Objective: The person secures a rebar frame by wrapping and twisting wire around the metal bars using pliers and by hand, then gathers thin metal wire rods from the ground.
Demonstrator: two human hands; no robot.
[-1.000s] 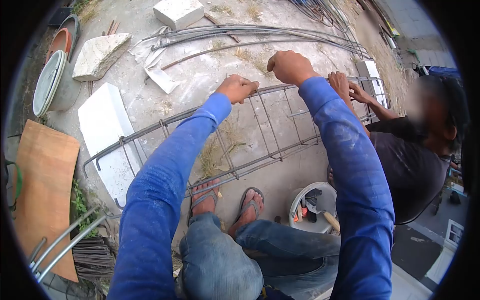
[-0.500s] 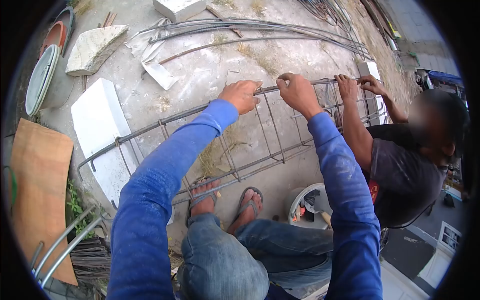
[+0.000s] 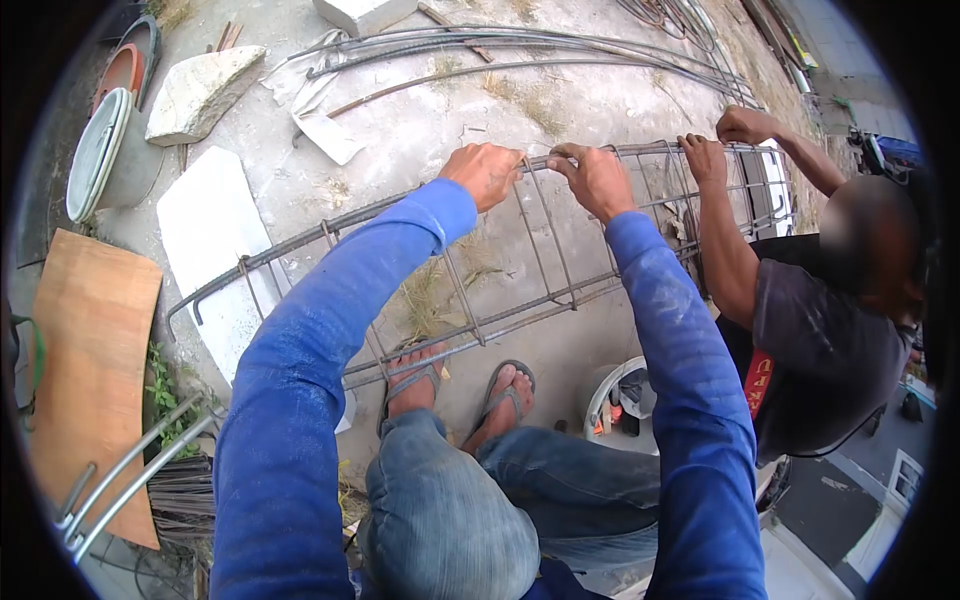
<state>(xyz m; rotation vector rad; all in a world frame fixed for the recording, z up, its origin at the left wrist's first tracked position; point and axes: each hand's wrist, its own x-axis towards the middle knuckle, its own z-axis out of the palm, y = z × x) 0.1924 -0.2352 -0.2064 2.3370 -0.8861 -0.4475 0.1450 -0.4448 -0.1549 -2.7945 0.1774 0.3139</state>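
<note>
A long rebar cage (image 3: 460, 300) of ribbed bars and thin stirrups runs across the view in front of me. My left hand (image 3: 483, 176) is closed at its upper bar, fingers pressed where a stirrup meets the bar. Just to the right, my right hand (image 3: 600, 184) is closed in a pinch against the same bar; anything thin between its fingertips is too small to make out. A short gap of bar separates my hands. Farther right, a co-worker's near hand (image 3: 704, 158) rests on the cage, and their far hand (image 3: 748, 125) is raised near the bar.
White blocks (image 3: 212, 225) lie under the cage's left end. A bucket (image 3: 596, 400) with tools stands by my feet. Loose rebar (image 3: 520, 40) lies beyond the cage. At left are a plywood sheet (image 3: 95, 370), stacked tubs (image 3: 100, 160) and metal tubes (image 3: 140, 470).
My left fingers have closed in at the stirrup; my right hand stays pinched at the bar. The co-worker's far hand has lifted from the cage. The view has shifted slightly.
</note>
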